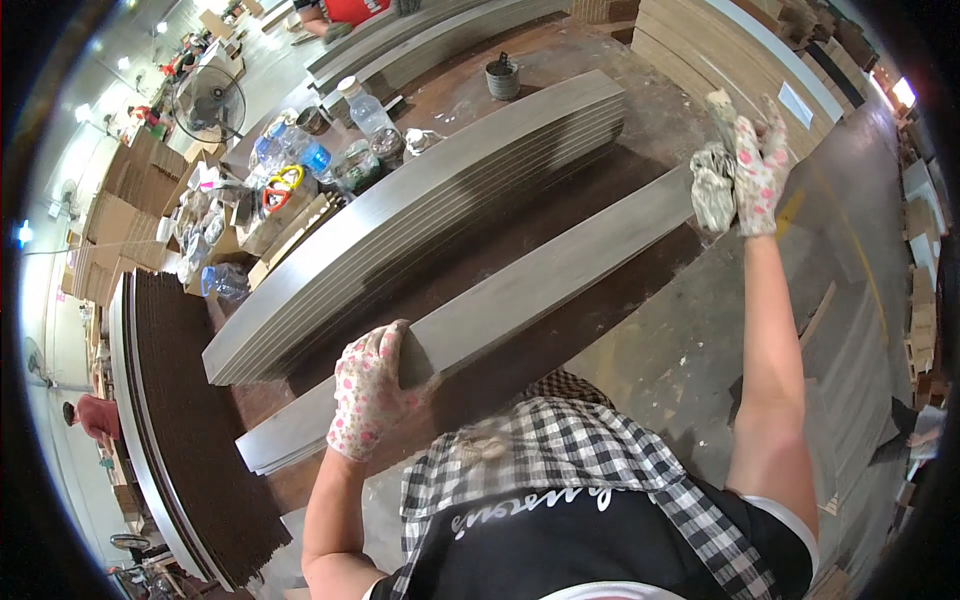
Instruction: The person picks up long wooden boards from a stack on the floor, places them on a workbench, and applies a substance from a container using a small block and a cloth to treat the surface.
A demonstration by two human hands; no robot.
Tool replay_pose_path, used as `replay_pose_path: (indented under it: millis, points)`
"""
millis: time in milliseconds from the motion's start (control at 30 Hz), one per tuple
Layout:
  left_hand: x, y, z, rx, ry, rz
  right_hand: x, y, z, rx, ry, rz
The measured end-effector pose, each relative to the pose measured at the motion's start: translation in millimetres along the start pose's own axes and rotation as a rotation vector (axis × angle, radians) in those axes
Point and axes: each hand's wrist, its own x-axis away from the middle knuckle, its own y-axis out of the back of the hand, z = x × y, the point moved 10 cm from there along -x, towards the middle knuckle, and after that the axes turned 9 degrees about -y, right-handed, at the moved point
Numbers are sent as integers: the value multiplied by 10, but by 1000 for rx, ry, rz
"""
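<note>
A long grey board point(560, 265), perhaps two or more stacked, runs slantwise before me on the dark brown tabletop. My left hand point(370, 390), in a white glove with pink spots, grips it near its left end, fingers curled over the top. A dark grey patch beside those fingers could be shadow or a thin pad. At the board's far right end my right hand point(762, 180), gloved alike, holds a crumpled greyish rag point(713, 187); one or two of its fingers point upward. Past the fingertips shows a small pale piece point(720, 103) whose kind I cannot make out.
Behind the board lies a curved stack of grey boards point(430, 215). Bottles point(368, 108), orange-and-yellow-handled scissors point(283, 188) and a small grey pot point(503, 80) stand beyond. Dark stacked panels point(190, 420) flank the left; brown boards point(700, 50) stand at upper right.
</note>
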Motion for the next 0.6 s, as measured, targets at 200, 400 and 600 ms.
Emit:
replay_pose_path:
  millis: [200,400,600]
  points:
    - [-93,132,-31,-131,26,18,239,544,-297,-330,-22,-91]
    - [-91,37,-107,-90,-2,42,1141,-16,777,-134,40,112]
    - [-59,-108,-206,16,-132,-93,2755,-1626,1678,-321,389,581]
